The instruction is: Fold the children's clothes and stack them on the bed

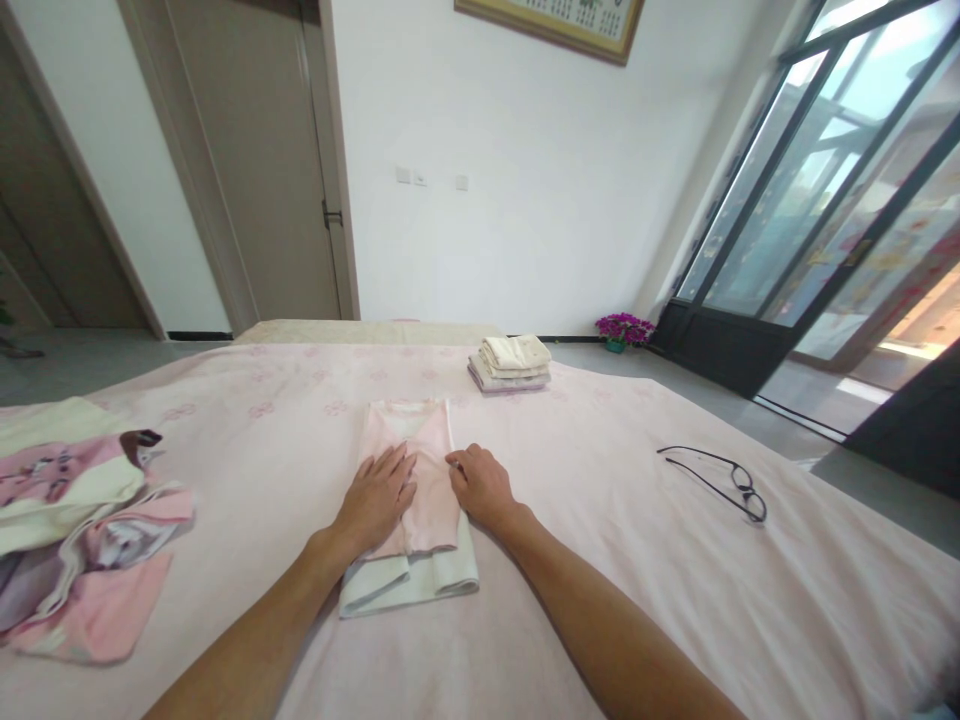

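A pink and white children's top (431, 515) lies folded into a narrow strip on the bed, its white lower part showing at the near end. My left hand (379, 495) rests flat on its left side with the fingers stretched out. At the right edge, my right hand (484, 485) has its fingers curled in and closed on the fabric. The fingertips of that hand are partly hidden against the cloth.
A loose pile of clothes (67, 520) lies at the left. A small folded stack (514, 362) sits near the bed's far edge. Black-framed glasses (742, 487) lie at the right. A pale pink sheet (600, 450) covers the bed, and purple flowers (624, 328) stand on the floor beyond.
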Tool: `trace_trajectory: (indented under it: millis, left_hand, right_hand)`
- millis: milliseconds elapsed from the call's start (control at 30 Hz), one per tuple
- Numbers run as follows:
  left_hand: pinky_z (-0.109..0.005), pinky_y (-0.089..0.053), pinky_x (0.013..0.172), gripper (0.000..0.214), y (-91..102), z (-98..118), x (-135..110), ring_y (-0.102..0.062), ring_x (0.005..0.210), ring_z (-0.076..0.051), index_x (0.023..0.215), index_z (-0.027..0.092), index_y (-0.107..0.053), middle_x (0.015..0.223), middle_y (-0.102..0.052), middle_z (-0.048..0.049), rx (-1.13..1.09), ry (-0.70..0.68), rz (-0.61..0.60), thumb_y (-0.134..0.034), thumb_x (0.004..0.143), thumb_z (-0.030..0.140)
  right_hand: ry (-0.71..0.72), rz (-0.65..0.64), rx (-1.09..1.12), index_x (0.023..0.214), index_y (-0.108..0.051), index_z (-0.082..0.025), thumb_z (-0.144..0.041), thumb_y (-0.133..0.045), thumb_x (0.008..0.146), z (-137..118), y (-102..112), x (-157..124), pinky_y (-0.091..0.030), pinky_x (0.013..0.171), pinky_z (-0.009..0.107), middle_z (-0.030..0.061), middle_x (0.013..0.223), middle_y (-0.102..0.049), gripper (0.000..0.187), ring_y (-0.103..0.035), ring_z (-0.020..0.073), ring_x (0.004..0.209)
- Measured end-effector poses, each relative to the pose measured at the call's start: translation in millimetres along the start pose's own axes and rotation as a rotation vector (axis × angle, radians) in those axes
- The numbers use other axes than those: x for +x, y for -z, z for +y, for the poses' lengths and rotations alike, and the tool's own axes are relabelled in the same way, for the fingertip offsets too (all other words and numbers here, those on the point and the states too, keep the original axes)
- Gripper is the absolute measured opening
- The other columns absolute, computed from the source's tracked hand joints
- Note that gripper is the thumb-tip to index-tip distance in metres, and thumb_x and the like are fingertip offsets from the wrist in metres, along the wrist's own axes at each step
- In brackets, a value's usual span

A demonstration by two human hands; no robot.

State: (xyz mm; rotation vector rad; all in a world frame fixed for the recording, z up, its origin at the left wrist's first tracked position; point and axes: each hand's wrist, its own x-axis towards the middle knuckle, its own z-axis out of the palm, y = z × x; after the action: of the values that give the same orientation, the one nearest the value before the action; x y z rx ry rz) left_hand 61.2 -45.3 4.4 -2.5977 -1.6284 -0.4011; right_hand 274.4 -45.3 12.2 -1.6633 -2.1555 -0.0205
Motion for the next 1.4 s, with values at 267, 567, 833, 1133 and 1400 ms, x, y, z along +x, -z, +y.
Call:
trace_trajectory:
  millis: [267, 567, 833, 1133, 1400]
  left_hand:
    - [-0.046, -0.026, 0.116, 0.049, -0.9, 0.0, 0.2, -0.034, 0.144, -0.025, 0.144, 0.020, -0.047, 0.156, -0.038, -0.0094, -0.003, 0.010, 0.000, -0.036, 0.099, 0.035]
    - [-0.048, -0.027, 0.116, 0.048, -0.7, -0.1, -0.4, -0.035, 0.143, -0.026, 0.143, 0.019, -0.048, 0.155, -0.038, -0.0106, -0.014, 0.005, 0.009, -0.035, 0.099, 0.034]
    - [-0.049, -0.028, 0.116, 0.046, -1.9, 1.1, -1.4, -0.035, 0.142, -0.028, 0.139, 0.018, -0.052, 0.152, -0.043, -0.0114, 0.023, -0.017, 0.095, -0.035, 0.099, 0.033]
    - [-0.044, -0.023, 0.119, 0.056, 10.2, 2.1, -1.8, -0.026, 0.147, -0.025, 0.149, 0.019, -0.040, 0.157, -0.036, -0.0098, -0.098, -0.281, -0.016, -0.030, 0.101, 0.047]
    - [-0.048, -0.016, 0.119, 0.063, 11.6, 2.3, 0.4, -0.018, 0.149, -0.029, 0.153, 0.024, -0.031, 0.161, -0.024, -0.0117, -0.069, -0.268, -0.169, -0.035, 0.098, 0.053]
  right_hand:
    - [0.003, 0.006, 0.008, 0.112, -0.067, -0.026, -0.026, -0.047, 0.094, -0.7, 1.9, -0.2, -0.039, 0.083, 0.028, 0.0049, 0.103, -0.064, 0.027, -0.056, 0.0186, 0.096]
    - [-0.003, 0.002, 0.048, 0.112, -0.067, -0.026, -0.026, -0.047, 0.095, 1.3, -1.8, 1.8, -0.041, 0.084, 0.028, 0.0047, 0.101, -0.063, 0.026, -0.056, 0.0183, 0.097]
    - [0.017, 0.126, 0.157, 0.124, -0.060, -0.022, -0.021, -0.045, 0.094, 0.9, 3.7, 1.8, -0.041, 0.099, 0.031, 0.0085, 0.118, -0.062, 0.033, -0.054, 0.0193, 0.112]
    - [0.129, 0.059, 0.157, 0.147, -0.037, -0.013, -0.033, -0.035, 0.099, 3.6, -17.6, 22.4, -0.032, 0.114, 0.040, 0.0150, 0.150, -0.043, 0.052, -0.037, 0.0216, 0.139]
    - [0.113, -0.089, 0.017, 0.153, -0.027, -0.011, -0.041, -0.030, 0.102, 1.6, -37.4, 73.7, -0.024, 0.116, 0.047, 0.0158, 0.161, -0.019, 0.060, -0.020, 0.0262, 0.148]
